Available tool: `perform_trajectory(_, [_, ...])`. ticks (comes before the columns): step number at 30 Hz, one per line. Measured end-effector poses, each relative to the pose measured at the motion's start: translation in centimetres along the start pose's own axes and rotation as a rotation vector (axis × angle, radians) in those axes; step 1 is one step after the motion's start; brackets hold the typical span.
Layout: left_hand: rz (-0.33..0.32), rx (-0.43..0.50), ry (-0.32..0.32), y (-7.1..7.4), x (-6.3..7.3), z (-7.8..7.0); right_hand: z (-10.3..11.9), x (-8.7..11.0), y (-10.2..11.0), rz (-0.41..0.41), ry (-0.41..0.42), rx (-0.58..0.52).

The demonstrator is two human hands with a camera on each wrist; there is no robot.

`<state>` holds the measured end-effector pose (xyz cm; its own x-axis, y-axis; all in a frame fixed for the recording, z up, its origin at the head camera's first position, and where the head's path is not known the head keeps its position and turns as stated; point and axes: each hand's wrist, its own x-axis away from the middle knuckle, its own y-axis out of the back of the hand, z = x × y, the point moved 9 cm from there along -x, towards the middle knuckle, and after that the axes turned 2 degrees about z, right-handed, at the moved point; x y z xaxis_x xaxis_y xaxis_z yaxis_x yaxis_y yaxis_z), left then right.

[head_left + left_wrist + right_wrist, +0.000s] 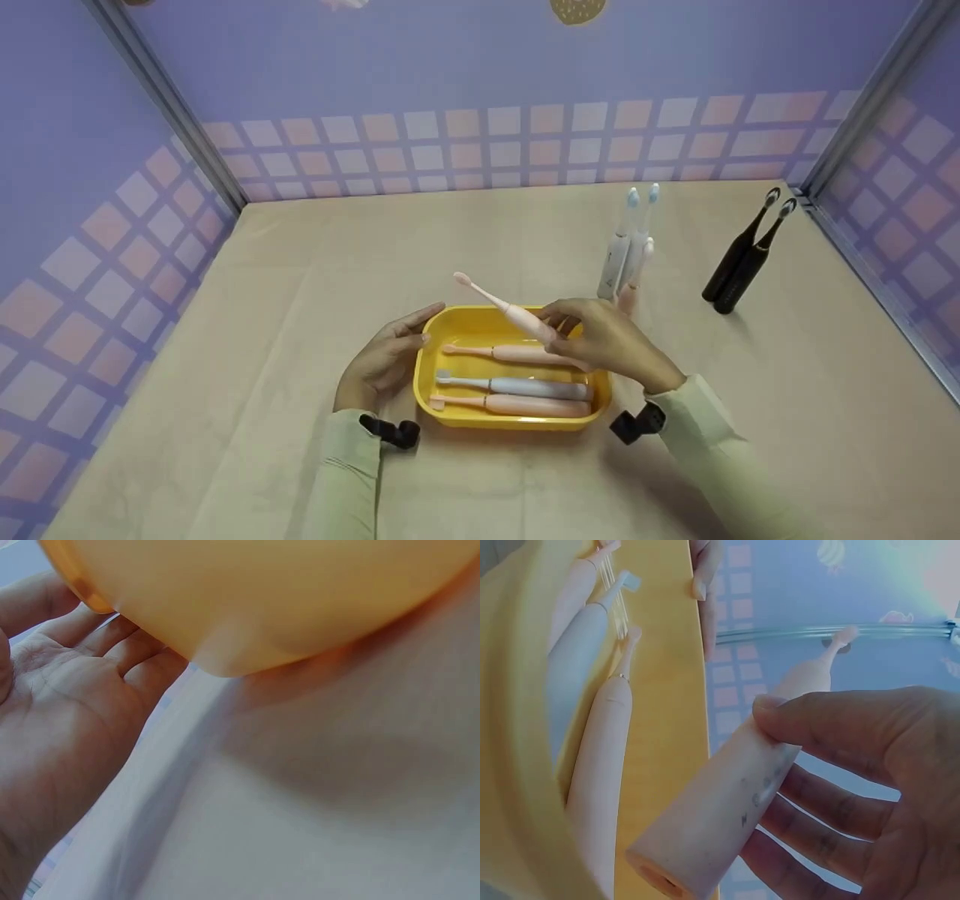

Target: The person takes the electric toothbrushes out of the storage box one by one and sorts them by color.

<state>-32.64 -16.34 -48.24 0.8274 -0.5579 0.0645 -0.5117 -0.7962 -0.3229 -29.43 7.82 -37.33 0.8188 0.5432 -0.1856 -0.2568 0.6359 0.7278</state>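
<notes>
My right hand [607, 337] pinches the handle of a pale pink electric toothbrush [521, 318] over the yellow bin [510, 424]. Its brush head points up and left, and its base faces the camera in the right wrist view. With the thumb at the rim and the fingers along the outside wall, my left hand [382, 356] holds the bin's left side. Inside lie a pink toothbrush [517, 353], a whitish one [536, 388] and another pink one [532, 406], side by side with heads leftward. The left wrist view shows only the bin's underside and my palm.
Beyond my right hand stand two white toothbrushes [615, 262] and a pink toothbrush [630, 292], upright and close together. Farther right, two black toothbrushes [739, 270] stand together. A patterned wall [480, 142] bounds the beige table [337, 247] behind.
</notes>
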Motion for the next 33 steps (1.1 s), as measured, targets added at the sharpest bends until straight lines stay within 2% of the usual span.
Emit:
perform_trajectory(21, [0.001,0.005,0.001,-0.1,-0.1,0.0,-0.5,1.6,1.5,-0.159,0.006,-0.051])
perform_trajectory(33, [0.001,0.008,-0.010,-0.1,0.0,-0.1,-0.4,2.3,2.0,-0.207,0.038,-0.120])
